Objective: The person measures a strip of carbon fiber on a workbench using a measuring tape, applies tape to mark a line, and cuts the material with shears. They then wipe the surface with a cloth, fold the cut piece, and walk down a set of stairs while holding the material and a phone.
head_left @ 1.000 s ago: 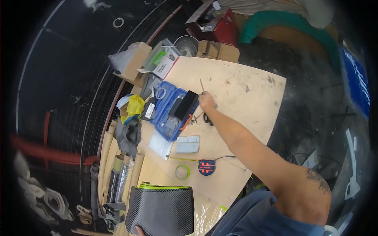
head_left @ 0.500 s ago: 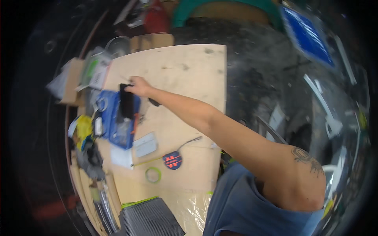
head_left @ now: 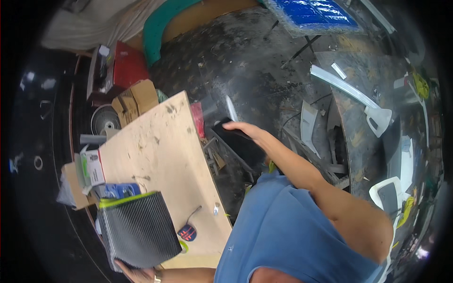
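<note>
My right hand [head_left: 246,129] is closed on the near end of a flat black rectangular thing [head_left: 243,147], held out past the right edge of the table; its exact kind does not show. At the lower left, the fingers of my left hand [head_left: 136,274] grip the bottom edge of a carbon-fibre-patterned sheet [head_left: 139,231] with a bright green strip along its top. The sheet is raised over the table's left side and partly hides a blue case [head_left: 120,190]. A tape measure [head_left: 187,232] in dark blue and red lies right of the sheet, beside a green tape roll [head_left: 184,246].
The pale wooden table [head_left: 155,141] has a cardboard box [head_left: 137,101] and a red cabinet [head_left: 130,66] beyond its far end. White trim pieces [head_left: 309,127] and a long white strip [head_left: 344,87] lie to the right. A blue wrapped panel [head_left: 314,14] stands far off.
My right hand has carried the black thing from above the blue case to beyond the table's right edge. My left hand has come into view, lifting the carbon-patterned sheet. The view has turned right.
</note>
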The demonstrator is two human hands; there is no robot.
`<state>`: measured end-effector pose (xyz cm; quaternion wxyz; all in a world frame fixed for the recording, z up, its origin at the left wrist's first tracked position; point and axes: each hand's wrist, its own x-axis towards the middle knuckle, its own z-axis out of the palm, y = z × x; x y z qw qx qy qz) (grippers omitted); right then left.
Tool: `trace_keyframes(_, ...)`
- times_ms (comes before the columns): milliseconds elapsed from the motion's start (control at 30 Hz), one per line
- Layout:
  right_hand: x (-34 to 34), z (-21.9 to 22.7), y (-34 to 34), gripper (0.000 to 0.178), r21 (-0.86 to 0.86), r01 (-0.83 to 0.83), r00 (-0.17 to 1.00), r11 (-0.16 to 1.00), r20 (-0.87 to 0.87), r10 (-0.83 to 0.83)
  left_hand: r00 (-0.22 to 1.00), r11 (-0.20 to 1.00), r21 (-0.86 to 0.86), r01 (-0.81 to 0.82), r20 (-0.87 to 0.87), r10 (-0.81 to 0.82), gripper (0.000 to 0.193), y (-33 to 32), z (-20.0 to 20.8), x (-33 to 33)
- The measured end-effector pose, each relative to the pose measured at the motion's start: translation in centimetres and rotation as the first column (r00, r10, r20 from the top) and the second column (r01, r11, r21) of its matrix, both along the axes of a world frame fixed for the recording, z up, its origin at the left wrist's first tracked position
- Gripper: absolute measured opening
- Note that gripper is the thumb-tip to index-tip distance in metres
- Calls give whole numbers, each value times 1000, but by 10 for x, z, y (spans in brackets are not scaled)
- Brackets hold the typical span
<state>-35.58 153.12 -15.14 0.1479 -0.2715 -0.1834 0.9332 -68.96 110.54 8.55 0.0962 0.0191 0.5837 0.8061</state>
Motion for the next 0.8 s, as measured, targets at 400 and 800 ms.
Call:
trace_keyframes(400, 88, -42, 83, 46, 204, -160, 987, 966, 65, 150, 888, 891, 42, 452, -117, -445, 50, 345, 34, 20)
trace_keyframes(800, 77, -77, 238, 71, 316, -48, 947, 947, 315, -57, 577, 573, 97, 814, -18, -817, 34, 640, -11, -46)
